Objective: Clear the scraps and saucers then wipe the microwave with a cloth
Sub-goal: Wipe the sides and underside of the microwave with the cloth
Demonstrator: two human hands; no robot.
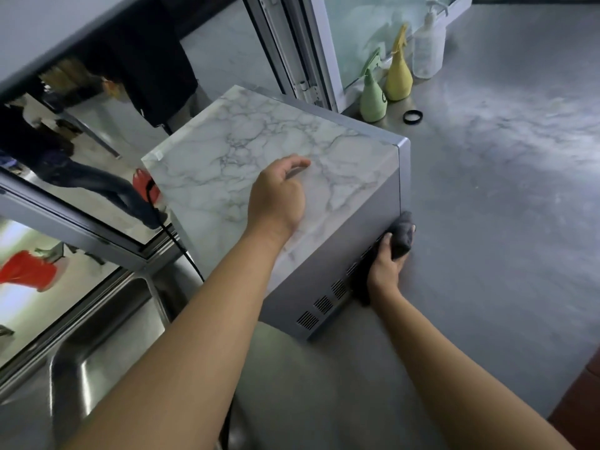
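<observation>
I saw the boxy grey microwave with marble-patterned top (259,164) near the steel counter's (487,222) back-left corner, heavy and rigid; my left hand (277,198) steadied it, fingers loosely curled, while my right hand (388,266) clutched the soft dark cloth (402,235) against its vented side

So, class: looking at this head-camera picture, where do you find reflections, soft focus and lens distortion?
Head view: the mirror-like panel at left reflects a room, and the steel sink shows bright glare; the spray bottles look soft; the window frame leans from wide-angle distortion; the dark cloth in the right hand is slightly smeared against the microwave.
</observation>
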